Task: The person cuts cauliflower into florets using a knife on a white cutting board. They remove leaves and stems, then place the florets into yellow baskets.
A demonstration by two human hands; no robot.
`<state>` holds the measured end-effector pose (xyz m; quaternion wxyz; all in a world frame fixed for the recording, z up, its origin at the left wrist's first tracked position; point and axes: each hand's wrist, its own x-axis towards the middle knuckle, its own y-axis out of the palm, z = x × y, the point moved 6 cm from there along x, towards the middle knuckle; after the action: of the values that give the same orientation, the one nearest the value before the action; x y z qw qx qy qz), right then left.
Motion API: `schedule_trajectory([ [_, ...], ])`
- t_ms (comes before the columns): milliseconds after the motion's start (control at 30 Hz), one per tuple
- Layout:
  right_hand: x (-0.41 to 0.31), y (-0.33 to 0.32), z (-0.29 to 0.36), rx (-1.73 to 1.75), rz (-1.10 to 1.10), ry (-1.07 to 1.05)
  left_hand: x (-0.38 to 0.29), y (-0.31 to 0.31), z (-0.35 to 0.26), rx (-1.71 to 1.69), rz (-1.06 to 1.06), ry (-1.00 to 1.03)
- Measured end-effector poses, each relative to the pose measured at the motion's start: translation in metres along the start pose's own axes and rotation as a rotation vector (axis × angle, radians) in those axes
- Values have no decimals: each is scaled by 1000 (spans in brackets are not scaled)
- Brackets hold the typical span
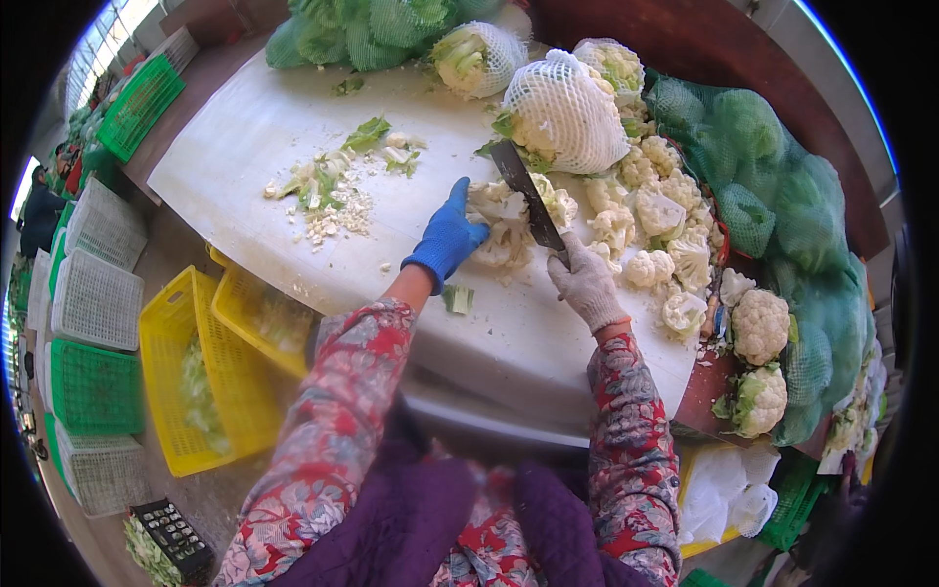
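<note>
My left hand [449, 238], in a blue glove, rests against the left side of a cut cauliflower [506, 242] on the white board [411, 323]. A pale knit glove covers my right hand [585, 279], closed around the handle of a broad-bladed knife [530, 194]. The dark blade lies over the right part of that cauliflower, pointing away from me. Cut florets [660, 209] are heaped to the right. Beyond the blade lies a whole cauliflower in white foam netting [568, 114]. Leaf scraps and crumbs [330, 198] lie to the left, and a cut stem piece [458, 299] sits near my left wrist.
Green mesh sacks [814, 213] line the right side, with more sacks [367, 29] at the back. Whole cauliflowers [761, 326] sit at the right edge. Yellow crates [172, 293] stand low on the left, beside stacked white crates [97, 299] and a green crate [95, 385].
</note>
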<state>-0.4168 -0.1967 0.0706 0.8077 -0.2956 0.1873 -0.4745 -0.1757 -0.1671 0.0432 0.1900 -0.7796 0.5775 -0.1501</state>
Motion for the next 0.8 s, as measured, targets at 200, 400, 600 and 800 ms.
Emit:
schedule_trajectory([
  [200, -14, 18, 28, -373, -268, -105, 1, -2, 10, -39, -53, -43],
  [400, -27, 49, 33, -471, -454, -13, 4, 0, 14, 16, -145, -1],
  [600, -26, 57, 30, -283, -522, 56, 12, 1, 21, -4, -157, 0],
  [800, -14, 56, 31, -173, -530, 162, 0, 8, 22, -33, -198, 0],
])
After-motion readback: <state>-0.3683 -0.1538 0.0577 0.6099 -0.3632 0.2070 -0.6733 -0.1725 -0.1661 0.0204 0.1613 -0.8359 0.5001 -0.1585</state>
